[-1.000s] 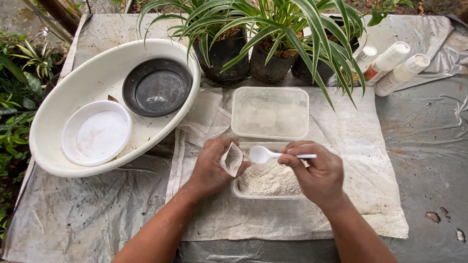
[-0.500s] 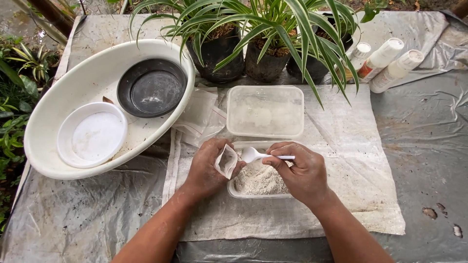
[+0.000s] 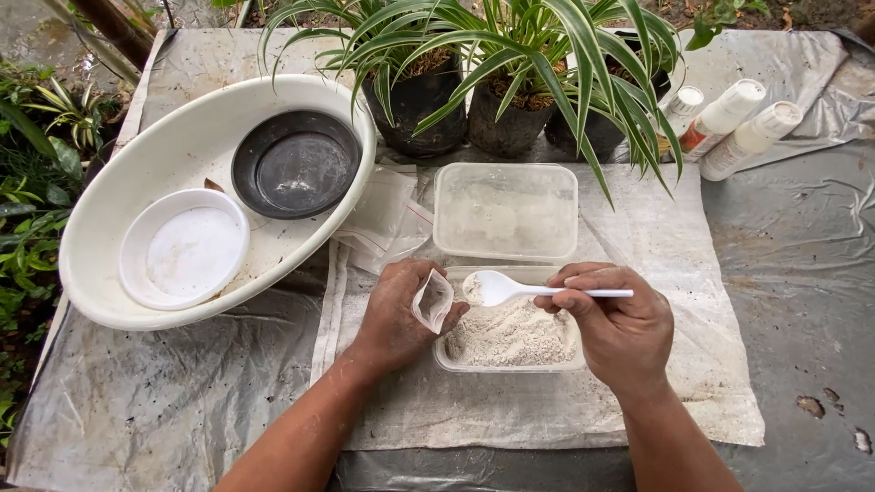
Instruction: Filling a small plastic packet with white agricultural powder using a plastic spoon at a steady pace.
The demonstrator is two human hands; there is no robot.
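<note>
Outdoors, left hand (image 3: 394, 319) hides bag (image 3: 433, 301) bottom.

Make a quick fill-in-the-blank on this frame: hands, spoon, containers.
1. The right hand holds a white plastic ____ by its handle.
2. The left hand holds open a small clear ____ beside the spoon's bowl.
3. Both hands work over a clear container filled with pale ____.
4. Inside the white oval basin lie a white round dish and a ____ round dish.

Missing words: spoon; bag; powder; black
</note>
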